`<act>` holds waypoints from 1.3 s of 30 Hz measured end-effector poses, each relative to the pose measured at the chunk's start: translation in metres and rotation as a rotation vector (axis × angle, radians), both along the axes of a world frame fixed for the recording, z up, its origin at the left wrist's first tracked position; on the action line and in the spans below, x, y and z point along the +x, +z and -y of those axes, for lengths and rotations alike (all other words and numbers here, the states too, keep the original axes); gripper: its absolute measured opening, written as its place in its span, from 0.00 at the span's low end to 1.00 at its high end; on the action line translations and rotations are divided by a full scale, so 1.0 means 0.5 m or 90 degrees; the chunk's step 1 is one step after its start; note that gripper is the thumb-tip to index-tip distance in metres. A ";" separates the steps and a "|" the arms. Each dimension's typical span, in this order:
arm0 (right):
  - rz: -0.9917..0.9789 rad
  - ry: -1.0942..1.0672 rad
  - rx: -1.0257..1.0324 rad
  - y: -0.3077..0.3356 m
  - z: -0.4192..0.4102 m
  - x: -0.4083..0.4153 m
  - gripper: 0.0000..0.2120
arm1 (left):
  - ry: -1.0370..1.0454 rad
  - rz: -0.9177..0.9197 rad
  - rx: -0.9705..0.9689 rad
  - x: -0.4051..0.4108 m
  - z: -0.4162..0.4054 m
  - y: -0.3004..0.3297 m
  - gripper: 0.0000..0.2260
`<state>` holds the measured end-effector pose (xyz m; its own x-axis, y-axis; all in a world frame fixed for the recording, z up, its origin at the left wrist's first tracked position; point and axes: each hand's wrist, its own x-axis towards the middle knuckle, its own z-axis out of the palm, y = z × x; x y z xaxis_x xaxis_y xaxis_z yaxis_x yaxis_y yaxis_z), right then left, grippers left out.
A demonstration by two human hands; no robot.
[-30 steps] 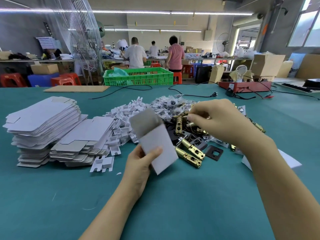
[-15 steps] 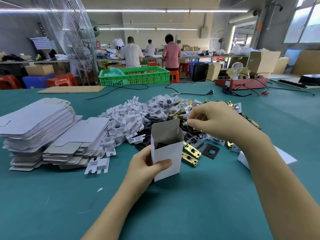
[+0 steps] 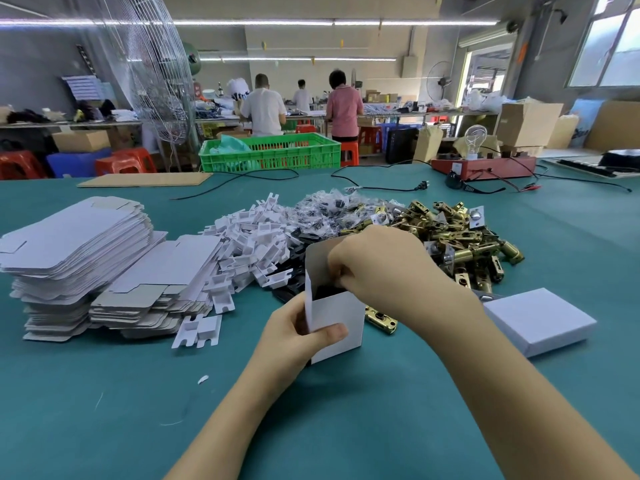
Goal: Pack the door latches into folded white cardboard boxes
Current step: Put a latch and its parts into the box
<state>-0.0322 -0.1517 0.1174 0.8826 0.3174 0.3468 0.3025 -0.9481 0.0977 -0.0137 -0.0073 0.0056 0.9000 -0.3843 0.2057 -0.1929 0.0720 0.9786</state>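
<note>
**Hand dips into the little white box**

The left hand (image 3: 298,336) grips the open white box (image 3: 337,327) by its near side, thumb on the front wall, and stands it up on the green table (image 3: 311,427). The right hand (image 3: 377,265) is over the box mouth with its fingers curled down inside. Something dark sits in the box, but I cannot tell what the fingers pinch.

Now from left to right. On the far left is a tall stack of flat boxes (image 3: 76,251), not folded yet. Next comes a heap of small white card pieces (image 3: 249,237). Behind the box are little clear bags (image 3: 329,209) with dark parts. To the right lies the big pile of gold door latches (image 3: 460,237). One loose latch (image 3: 381,318) lies just beside the box. On the far right a closed white box (image 3: 540,322) lies flat.

The latches look like metal, so I think they are heavy, hard and a bit slippery. It is best to pinch one around its round middle. The box is thin card, so it is light and can bend or squash. Hold it gently by two side walls, near the bottom, so a heavy latch does not tip it.
</note>
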 end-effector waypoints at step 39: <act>-0.070 0.060 0.005 0.023 0.010 -0.016 0.10 | -0.018 -0.017 0.019 0.001 0.004 0.001 0.17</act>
<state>-0.0404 -0.1565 0.1291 0.8819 0.3979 0.2529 0.3985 -0.9157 0.0511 -0.0131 -0.0092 0.0061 0.8938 -0.4152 0.1695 -0.1649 0.0473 0.9852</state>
